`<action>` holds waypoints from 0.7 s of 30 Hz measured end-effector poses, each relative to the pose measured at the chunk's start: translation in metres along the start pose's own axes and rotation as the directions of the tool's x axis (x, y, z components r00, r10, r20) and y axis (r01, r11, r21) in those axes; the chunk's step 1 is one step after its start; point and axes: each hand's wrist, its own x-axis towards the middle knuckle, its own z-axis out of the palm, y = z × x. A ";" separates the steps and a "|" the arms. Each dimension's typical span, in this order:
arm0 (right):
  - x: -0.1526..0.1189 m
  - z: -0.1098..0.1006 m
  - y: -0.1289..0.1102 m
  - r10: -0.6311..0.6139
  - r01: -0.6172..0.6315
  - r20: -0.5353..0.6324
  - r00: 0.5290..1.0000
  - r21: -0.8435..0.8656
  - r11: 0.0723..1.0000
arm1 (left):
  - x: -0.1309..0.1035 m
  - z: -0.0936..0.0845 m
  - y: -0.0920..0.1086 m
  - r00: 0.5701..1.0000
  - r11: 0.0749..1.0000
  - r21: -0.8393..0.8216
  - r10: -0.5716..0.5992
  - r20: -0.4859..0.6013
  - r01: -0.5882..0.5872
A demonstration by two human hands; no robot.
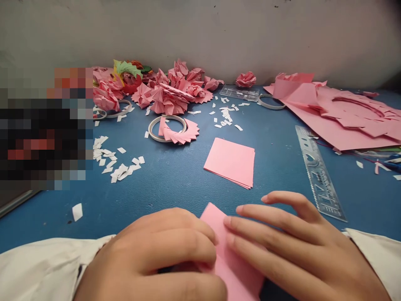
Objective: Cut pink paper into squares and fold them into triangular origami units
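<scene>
Blue table [175, 184] set against a pale grey wall [200, 37]: a person in cream sleeves [34, 267] works a rectangular piece of pink paper [238, 276] at the near edge of the view, between the hands. The left hand's [156, 259] fingers are curled closed on its left side, their tips partly hidden; the right hand's [291, 238] fingers are spread, the lower ones lying on its face, the topmost held off it. Such paper looks feather-light, flexible yet crisp enough to keep a crease, and easily crumpled; it is best held lightly by its edges and steadied with flat fingertips. Just beyond sits a stack of square pink sheets [232, 161], with a clear plastic stencil ruler [319, 171] to the right. White paper scraps [122, 171], a beige roll of tape [152, 129] touching a pleated pink paper arc [191, 131], and folded pink paper flowers [169, 100] lie farther off.
</scene>
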 end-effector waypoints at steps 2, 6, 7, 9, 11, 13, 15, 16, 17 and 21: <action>0.000 -0.001 0.005 -0.016 0.018 0.034 0.999 -0.066 0.998 | 0.002 0.001 -0.002 0.999 0.996 0.085 0.037 0.005 -0.037; -0.001 -0.004 0.012 0.019 -0.010 0.059 0.998 -0.144 0.990 | 0.003 0.004 -0.004 0.993 0.957 0.272 0.116 -0.023 -0.106; -0.001 -0.003 0.012 0.021 -0.011 0.067 0.998 -0.148 0.989 | 0.002 0.004 -0.004 0.992 0.947 0.303 0.122 -0.034 -0.106; -0.001 -0.002 0.011 0.020 -0.008 0.077 0.997 -0.155 0.988 | 0.002 0.005 -0.003 0.992 0.931 0.353 0.114 -0.049 -0.089; -0.003 -0.001 0.010 0.005 0.008 0.073 0.997 -0.176 0.984 | 0.004 0.007 -0.002 0.994 0.917 0.393 0.098 -0.047 -0.072; -0.007 0.000 0.010 0.003 0.015 0.085 0.996 -0.220 0.975 | 0.008 0.009 -0.001 0.996 0.903 0.425 0.080 -0.037 -0.057; -0.014 -0.002 0.011 0.011 0.025 0.139 0.990 -0.261 0.965 | 0.010 0.011 -0.001 0.997 0.892 0.448 0.076 -0.023 -0.057; -0.018 -0.004 0.011 0.020 0.028 0.170 0.985 -0.275 0.961 | 0.011 0.012 -0.001 0.997 0.888 0.456 0.076 -0.016 -0.060; -0.022 -0.006 0.012 0.029 0.029 0.200 0.979 -0.285 0.958 | 0.012 0.012 -0.001 0.997 0.884 0.463 0.077 -0.007 -0.065; -0.030 -0.015 0.018 0.036 0.035 0.234 0.972 -0.294 0.955 | 0.009 0.011 -0.003 0.993 0.883 0.459 0.116 -0.004 -0.101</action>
